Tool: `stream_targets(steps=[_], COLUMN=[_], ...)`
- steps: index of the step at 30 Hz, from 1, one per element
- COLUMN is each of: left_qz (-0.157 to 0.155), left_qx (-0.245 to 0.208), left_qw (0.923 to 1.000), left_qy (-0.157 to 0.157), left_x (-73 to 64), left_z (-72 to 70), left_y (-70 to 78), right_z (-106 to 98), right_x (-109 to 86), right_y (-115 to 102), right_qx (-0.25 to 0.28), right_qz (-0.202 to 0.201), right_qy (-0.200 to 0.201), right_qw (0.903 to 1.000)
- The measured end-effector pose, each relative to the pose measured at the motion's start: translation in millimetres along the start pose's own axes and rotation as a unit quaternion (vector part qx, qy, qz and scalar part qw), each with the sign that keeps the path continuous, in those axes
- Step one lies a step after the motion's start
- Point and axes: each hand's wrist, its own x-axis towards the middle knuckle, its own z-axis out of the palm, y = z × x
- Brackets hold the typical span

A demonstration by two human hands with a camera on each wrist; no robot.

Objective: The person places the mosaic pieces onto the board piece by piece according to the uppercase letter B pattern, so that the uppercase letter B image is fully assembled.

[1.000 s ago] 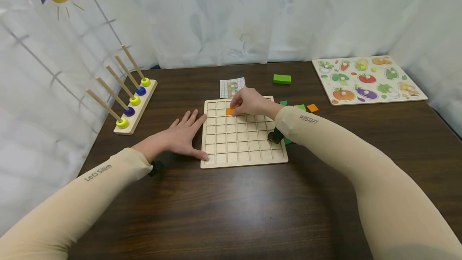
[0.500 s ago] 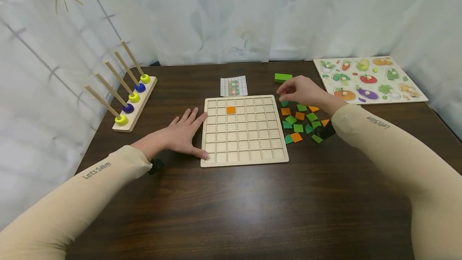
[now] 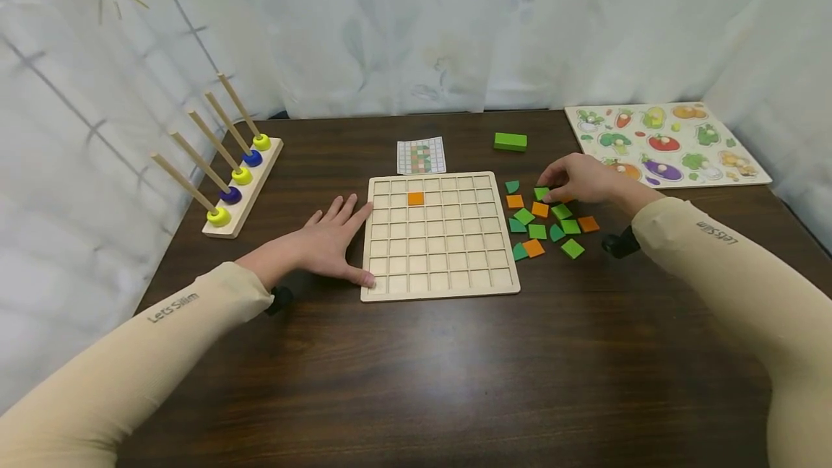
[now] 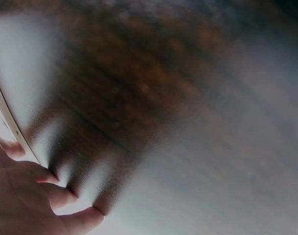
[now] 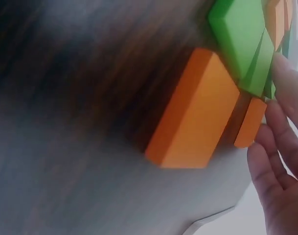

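Evidently the left hand lies spread, thumb on the wooden board, probably steadying it; the right hand pinches a green tile among loose pieces. One orange tile sits in the board's grid; a patterned card lies just beyond, likely for reference.

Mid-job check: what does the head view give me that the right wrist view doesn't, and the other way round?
Only the head view: the left hand, its thumb on the grid board, and the peg rack.

Only the right wrist view: the palm side of the right hand, plus a clearer look at an orange tile by its fingertips, apparently one the hand partly hides from the head camera.

Both: that hand at a green tile, with other tiles on the dark table.
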Motion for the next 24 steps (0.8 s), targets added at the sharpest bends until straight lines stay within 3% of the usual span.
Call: stream_targets(steps=[5, 13, 18, 24], left_qz=[0.001, 0.000, 0.000, 0.000], left_qx=[-0.003, -0.001, 0.000, 0.000], left_qw=[1.0000, 1.0000, 1.0000, 1.0000], left_qy=[0.001, 0.000, 0.001, 0.001], left_x=[0.1, -0.8, -1.0, -1.2], left_z=[-0.8, -0.9, -1.3, -1.1], left_y=[0.7, 1.1, 1.9, 2.6], right_z=[0.7, 2.7, 3.2, 14.8], right_x=[-0.4, 2.7, 13.7, 33.2], right_y=[-2.1, -7.5, -28.0, -57.6], right_qx=[-0.019, 0.017, 0.090, 0.216], right_qz=[0.008, -0.016, -0.008, 0.010], right_qy=[0.020, 0.063, 0.090, 0.068], right_qw=[0.9996, 0.9977, 0.9918, 0.9739])
